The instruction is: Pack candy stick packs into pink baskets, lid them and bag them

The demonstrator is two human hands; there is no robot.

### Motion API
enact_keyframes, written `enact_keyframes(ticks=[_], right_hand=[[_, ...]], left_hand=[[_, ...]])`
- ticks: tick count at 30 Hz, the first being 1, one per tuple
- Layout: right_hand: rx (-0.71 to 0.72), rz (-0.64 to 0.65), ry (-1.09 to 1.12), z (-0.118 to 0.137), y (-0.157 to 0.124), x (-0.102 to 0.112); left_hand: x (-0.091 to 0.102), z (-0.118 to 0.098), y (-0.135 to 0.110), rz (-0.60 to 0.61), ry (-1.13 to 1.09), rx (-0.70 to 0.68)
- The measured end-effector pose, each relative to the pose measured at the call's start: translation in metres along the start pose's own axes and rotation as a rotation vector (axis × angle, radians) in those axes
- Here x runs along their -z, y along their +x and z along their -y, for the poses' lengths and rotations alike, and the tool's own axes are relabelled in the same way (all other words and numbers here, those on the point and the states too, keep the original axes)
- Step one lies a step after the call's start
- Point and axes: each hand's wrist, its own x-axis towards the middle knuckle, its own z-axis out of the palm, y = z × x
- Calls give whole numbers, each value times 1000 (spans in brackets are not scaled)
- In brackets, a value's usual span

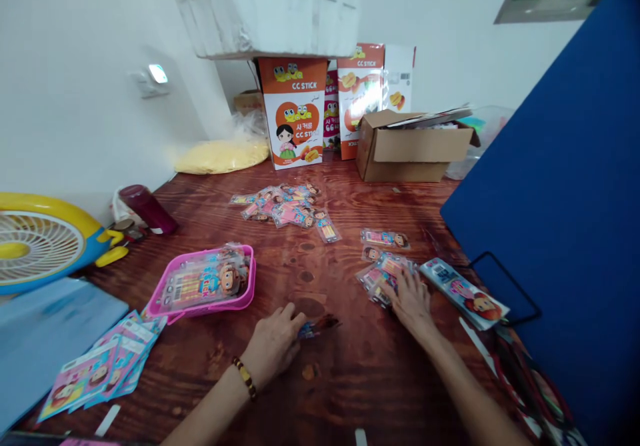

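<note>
My left hand [274, 339], with a beaded bracelet at the wrist, is closed on a small printed packet [316, 328] just above the wooden table. Motion blurs that packet. On the right, my right hand [413, 299] reaches over a small pile of clear printed packets [374, 278], its fingers stretched out and touching them. One more packet [385, 238] lies just behind this pile. Further back, a larger heap of similar packets [290, 207] is spread on the table. A pink basket [251, 279] holding bigger clear packs [205, 283] stands left of my left hand.
Printed cards [107, 366] fan out at the left front, near a yellow-blue fan [45, 246] and a dark red bottle [149, 209]. A stack of cards [465, 294] lies at right beside a blue panel [555, 206]. Cartons [295, 113] and an open cardboard box [420, 155] line the back.
</note>
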Motion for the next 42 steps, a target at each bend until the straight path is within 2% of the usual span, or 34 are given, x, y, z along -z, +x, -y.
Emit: enact_keyframes(ticks=[2, 4, 7, 9, 12, 15, 17, 20, 24, 26, 29, 33, 36, 38, 42], right_hand=[[-20, 33, -129, 10, 4, -16], [7, 37, -142, 38, -3, -24], [102, 128, -50, 88, -21, -20], [204, 194, 28, 105, -27, -9], [248, 238, 96, 90, -20, 15], [169, 200, 72, 54, 7, 33], [173, 206, 62, 40, 27, 39], [283, 264, 85, 51, 43, 39], [490, 329, 68, 94, 37, 24], [535, 353, 47, 104, 37, 17], [530, 401, 71, 91, 52, 20], [549, 427, 110, 59, 82, 48], [626, 515, 114, 60, 90, 65], [569, 573, 90, 71, 87, 67], [266, 545, 15, 86, 70, 51]], left_hand=[[-4, 0, -1, -3, -5, 11], [-8, 0, -2, -17, -4, 14], [-12, 1, -5, -21, 8, 26], [-12, 2, -8, -18, 30, 25], [-12, 5, -15, -21, 59, 26], [-13, 8, -21, -27, 24, 3], [-14, 11, -24, -38, -48, -24], [-16, 16, -26, -20, -120, -7], [-17, 17, -28, -2, -99, 39], [-18, 17, -30, -11, -113, 41], [-21, 17, -33, -20, -159, 39], [-23, 17, -35, -27, -184, 24], [-24, 17, -36, -25, -188, 33], [-25, 17, -36, -30, -193, 45], [-29, 17, -39, -57, -217, 38]])
